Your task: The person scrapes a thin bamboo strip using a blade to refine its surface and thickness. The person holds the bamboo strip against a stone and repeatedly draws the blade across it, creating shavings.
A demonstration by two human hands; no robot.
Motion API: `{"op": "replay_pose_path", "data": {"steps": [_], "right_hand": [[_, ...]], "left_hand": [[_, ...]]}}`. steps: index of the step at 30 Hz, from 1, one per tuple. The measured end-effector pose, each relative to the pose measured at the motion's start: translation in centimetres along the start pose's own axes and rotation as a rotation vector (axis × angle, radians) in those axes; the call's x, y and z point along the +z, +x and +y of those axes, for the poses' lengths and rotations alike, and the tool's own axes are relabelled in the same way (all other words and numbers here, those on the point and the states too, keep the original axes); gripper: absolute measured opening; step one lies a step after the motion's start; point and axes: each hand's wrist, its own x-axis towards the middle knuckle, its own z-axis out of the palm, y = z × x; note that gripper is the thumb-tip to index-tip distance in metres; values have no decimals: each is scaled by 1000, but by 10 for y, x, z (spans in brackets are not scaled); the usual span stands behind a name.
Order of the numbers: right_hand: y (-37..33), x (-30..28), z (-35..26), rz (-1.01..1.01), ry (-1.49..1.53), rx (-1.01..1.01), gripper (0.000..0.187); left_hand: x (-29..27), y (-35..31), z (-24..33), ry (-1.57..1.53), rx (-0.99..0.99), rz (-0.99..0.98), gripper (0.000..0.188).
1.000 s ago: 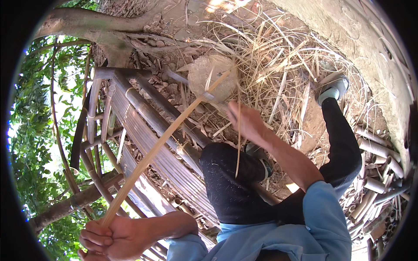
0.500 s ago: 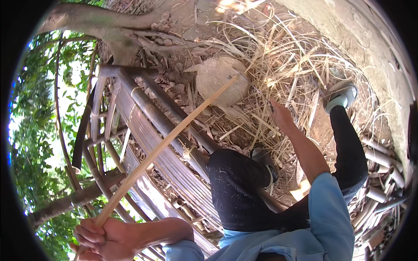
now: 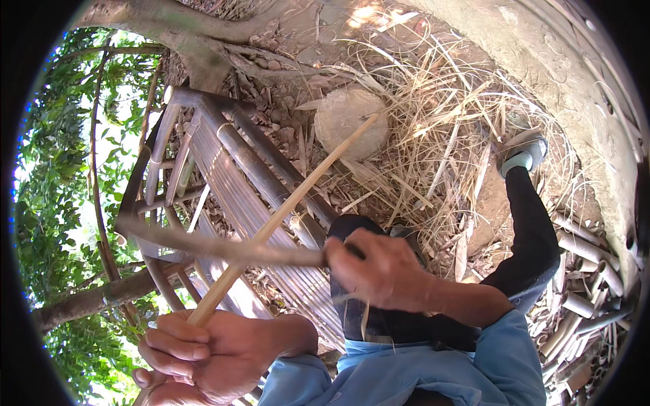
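My left hand (image 3: 196, 358) is closed around the lower end of a long pale bamboo strip (image 3: 308, 186). The strip slants up to the right, its far end over a round wooden block (image 3: 352, 122). My right hand (image 3: 382, 271) grips a long-bladed knife (image 3: 183, 240) above my bent knee. Blurred by motion, the blade points left and crosses over the strip just above my left hand. Whether it touches the strip I cannot tell. A thin curled shaving (image 3: 366, 318) hangs below my right hand.
A bamboo bench (image 3: 233, 176) stands left of my legs. Pale shavings (image 3: 447, 115) lie heaped beyond my feet, beside an earthen wall (image 3: 542, 47). Cut bamboo pieces (image 3: 589, 257) are piled at the right. A tree trunk (image 3: 156, 20) and roots lie at the far left.
My right hand has swung from over the shavings back toward my body, bringing the knife blade across the strip. My left hand and the strip have shifted slightly right and upward.
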Motion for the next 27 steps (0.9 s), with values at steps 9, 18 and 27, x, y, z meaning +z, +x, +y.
{"op": "replay_pose_path", "data": {"steps": [9, 18, 27], "right_hand": [[-36, 62, 127, -37, -117, 384, 13], [-159, 90, 292, -174, -205, 823, 31], [-141, 45, 258, -62, -189, 959, 29]], "left_hand": [[-13, 6, 4, -63, -23, -48, 25], [14, 16, -17, 41, -5, -99, 44], [-10, -26, -137, 1401, 94, -668, 28]]}}
